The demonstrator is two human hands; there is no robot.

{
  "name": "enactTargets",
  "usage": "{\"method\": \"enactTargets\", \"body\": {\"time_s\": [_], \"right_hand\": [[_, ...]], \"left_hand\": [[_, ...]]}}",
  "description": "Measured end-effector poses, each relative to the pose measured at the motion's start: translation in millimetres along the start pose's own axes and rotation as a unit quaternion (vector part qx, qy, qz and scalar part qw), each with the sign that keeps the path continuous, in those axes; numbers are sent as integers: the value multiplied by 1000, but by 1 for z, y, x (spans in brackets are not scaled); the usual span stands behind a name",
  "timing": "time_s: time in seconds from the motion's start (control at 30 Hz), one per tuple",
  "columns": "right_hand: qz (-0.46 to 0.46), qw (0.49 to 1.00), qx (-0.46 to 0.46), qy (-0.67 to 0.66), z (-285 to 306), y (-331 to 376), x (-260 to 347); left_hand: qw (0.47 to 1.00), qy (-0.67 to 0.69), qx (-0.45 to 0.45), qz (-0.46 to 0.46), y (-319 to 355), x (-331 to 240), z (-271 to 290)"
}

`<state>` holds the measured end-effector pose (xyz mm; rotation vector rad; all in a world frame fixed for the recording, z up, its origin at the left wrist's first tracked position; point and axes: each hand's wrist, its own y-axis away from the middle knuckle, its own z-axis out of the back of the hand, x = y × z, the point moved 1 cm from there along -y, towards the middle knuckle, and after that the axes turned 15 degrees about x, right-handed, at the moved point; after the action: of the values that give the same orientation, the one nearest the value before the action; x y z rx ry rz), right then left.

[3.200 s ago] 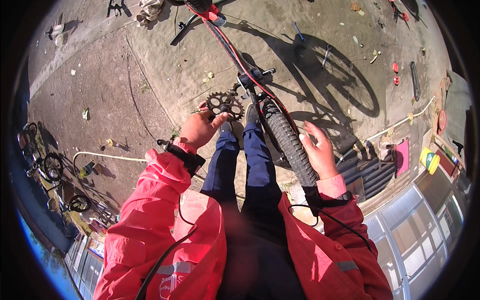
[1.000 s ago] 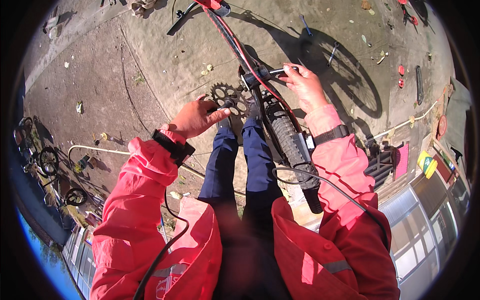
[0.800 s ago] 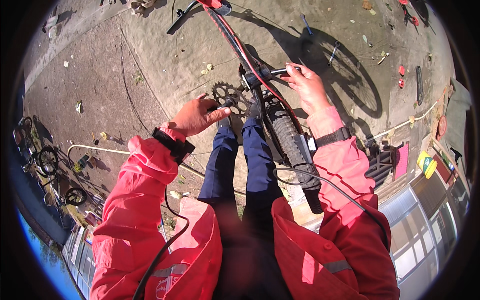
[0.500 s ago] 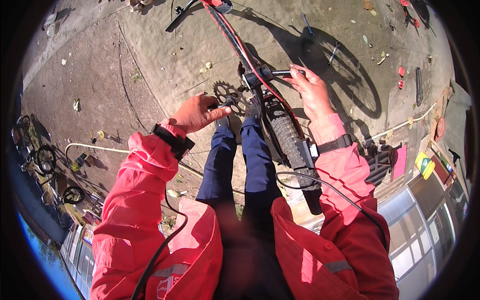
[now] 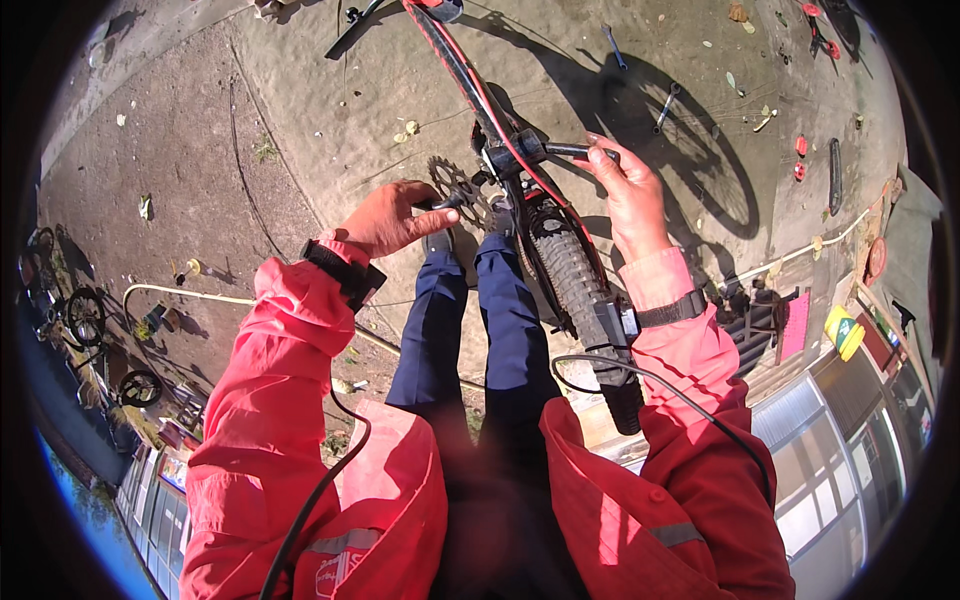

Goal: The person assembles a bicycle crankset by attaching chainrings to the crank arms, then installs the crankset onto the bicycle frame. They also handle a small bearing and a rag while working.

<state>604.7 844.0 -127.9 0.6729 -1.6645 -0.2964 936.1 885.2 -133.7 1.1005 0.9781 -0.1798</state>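
Far left, some parked bikes [image 5: 85, 315] sit out near the edge of my view, and a pale hose [image 5: 195, 293] curves in across the ground [image 5: 300, 90] toward me. Now here's my left hand [image 5: 380, 218], a black strap [image 5: 340, 270] round its wrist: the fingers are curled in and pinching a short black stub [image 5: 447, 202]. Just past them stands the chainring [image 5: 462, 188], toothed and tilted, right beside the bike's frame; whether it's fixed there, I can't tell. My blue trousers [image 5: 430, 330] run up below it, shoes close under the ring. In the middle, the black-and-red frame [image 5: 462, 75] slants down from the top, and the knobbly tyre [image 5: 566, 275] carries on toward my right sleeve [image 5: 685, 370]. Out from the frame's right side comes a black crank [image 5: 572, 150], and my right hand [image 5: 632, 205] has it, fingers pinching its outer end, palm well clear of the tyre. Beyond that, a blue wrench [image 5: 614, 48] and a silver wrench [image 5: 666, 108] lie on the ground, the silver one over the wheel's shadow. Farther right, two red pieces [image 5: 801, 146] lie near a dark bar [image 5: 835, 176].
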Motion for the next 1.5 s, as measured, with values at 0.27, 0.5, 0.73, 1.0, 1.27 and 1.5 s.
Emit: {"method": "enactTargets", "body": {"time_s": [0.27, 0.5, 0.73, 1.0, 1.27, 1.5], "right_hand": [[25, 998, -14, 61, -7, 12, 8], [62, 981, -31, 184, -11, 19, 18], [109, 960, -49, 252, -13, 22, 28], [106, 957, -56, 263, -11, 23, 28], [109, 948, -48, 295, -9, 23, 30], [83, 947, -48, 307, -8, 23, 33]], "left_hand": [[1000, -13, 7, -11, -13, -13, -2], [998, -49, -20, -24, -20, -11, -5], [997, -51, -34, -52, -29, -10, -7], [993, -66, -55, -78, -36, -10, -9], [995, -33, -57, -73, -38, -11, -9], [996, -9, -56, -67, -42, -8, -10]]}}
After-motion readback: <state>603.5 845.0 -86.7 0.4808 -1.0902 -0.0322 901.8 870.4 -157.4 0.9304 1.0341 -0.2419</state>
